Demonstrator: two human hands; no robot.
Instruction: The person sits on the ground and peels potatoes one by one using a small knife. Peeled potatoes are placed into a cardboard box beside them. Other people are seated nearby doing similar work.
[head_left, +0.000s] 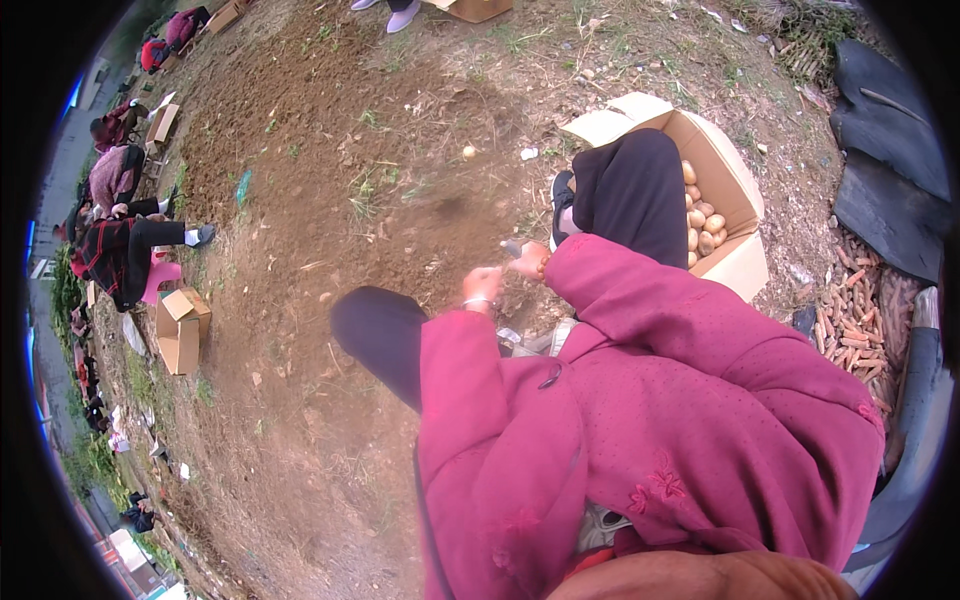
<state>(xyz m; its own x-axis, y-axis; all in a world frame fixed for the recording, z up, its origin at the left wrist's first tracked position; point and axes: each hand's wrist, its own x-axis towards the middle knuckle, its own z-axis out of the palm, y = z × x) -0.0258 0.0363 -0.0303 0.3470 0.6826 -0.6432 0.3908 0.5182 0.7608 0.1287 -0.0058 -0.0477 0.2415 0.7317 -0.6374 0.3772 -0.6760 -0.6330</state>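
My left hand, with a pale bracelet at the wrist, is held over the bare soil between my knees, its fingers curled and blurred. Whether something small is in it cannot be told. Close to it on the right is my right hand, a beaded bracelet at its wrist, closed on a small grey tool, perhaps a knife. Beside my right leg stands an open cardboard box with several potatoes in it. One small, pale round thing lies on the soil ahead.
Corn cobs and dark sheets lie at the right. At the left, people sit along the field's edge, one beside an open cardboard box. A person's shoes and another box show at the top.
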